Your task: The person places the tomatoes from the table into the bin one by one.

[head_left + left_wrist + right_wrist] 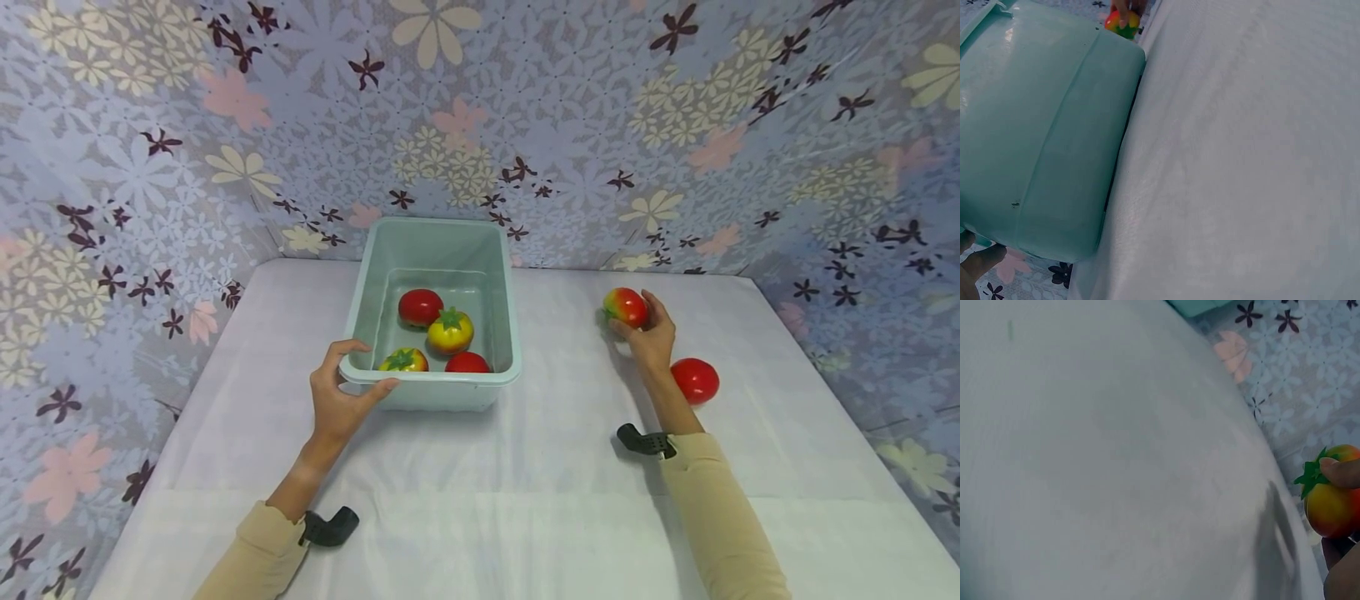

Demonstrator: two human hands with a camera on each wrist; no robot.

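Observation:
A pale green plastic bin (431,397) stands left of the middle of the table. My left hand (341,402) grips its front left corner, thumb along the front rim and fingers over the left side. Inside lie a red tomato (420,307), a yellow-red tomato (452,335), another yellow one with a green top (403,360) and a second red one (467,363). To the right, my right hand (654,342) holds a red-yellow tomato (627,307) between thumb and fingers. Its green leafy top shows on the tomato (1325,509) in the right wrist view.
One more red tomato (695,381) lies on the white tablecloth (570,467), beside my right forearm. Flowered fabric walls (570,142) rise behind the table and at both sides. A black wrist device (647,442) sticks out from each sleeve.

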